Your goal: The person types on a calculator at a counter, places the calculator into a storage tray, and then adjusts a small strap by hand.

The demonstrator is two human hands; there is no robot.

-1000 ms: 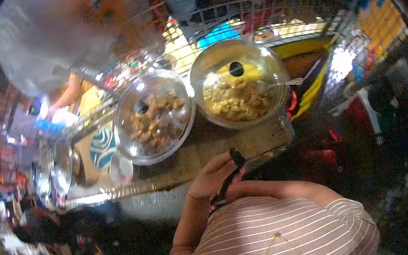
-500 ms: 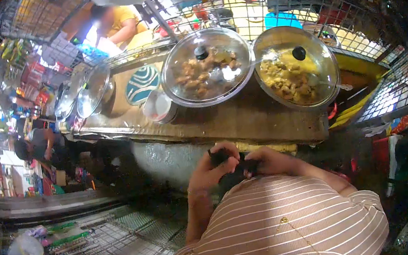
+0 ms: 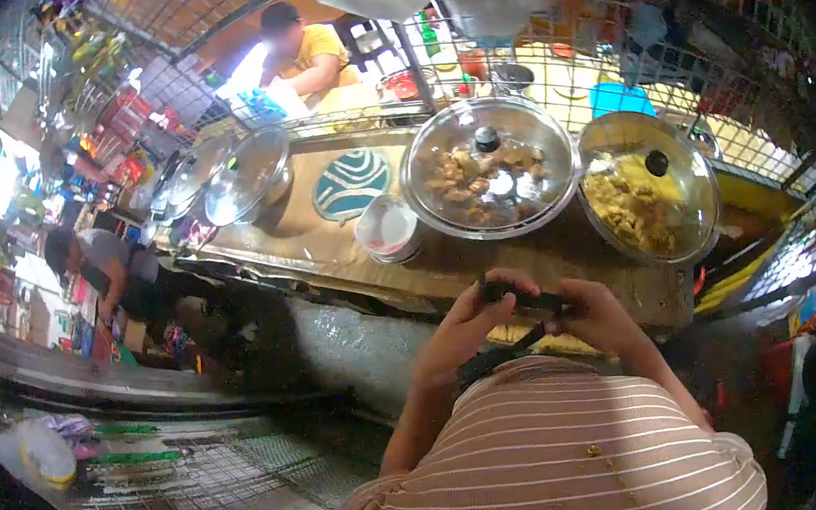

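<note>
My left hand (image 3: 467,327) is closed on one end of a black strap (image 3: 536,299) in front of my waist. On its other end my right hand (image 3: 596,316) is closed, thumb and fingers pinching it. The strap runs between both hands, with a second black length below; whether it carries a buckle I cannot tell. Just beyond the hands is the counter (image 3: 570,267), covered in brown cardboard. On it stand a glass-lidded pot of brown meat pieces (image 3: 489,170) and a glass-lidded pot of yellow food (image 3: 635,194).
A white tub (image 3: 388,229) and a teal-and-white round mat (image 3: 352,183) lie left of the pots. Farther left are more glass-lidded pots (image 3: 246,178). Wire mesh (image 3: 372,113) lines the counter's back; behind it sits a person in yellow (image 3: 318,62). Another person (image 3: 112,264) bends at far left.
Both hands have moved up and away from my waist, and more of the black strap shows between them. The counter and pots have shifted right and down in view.
</note>
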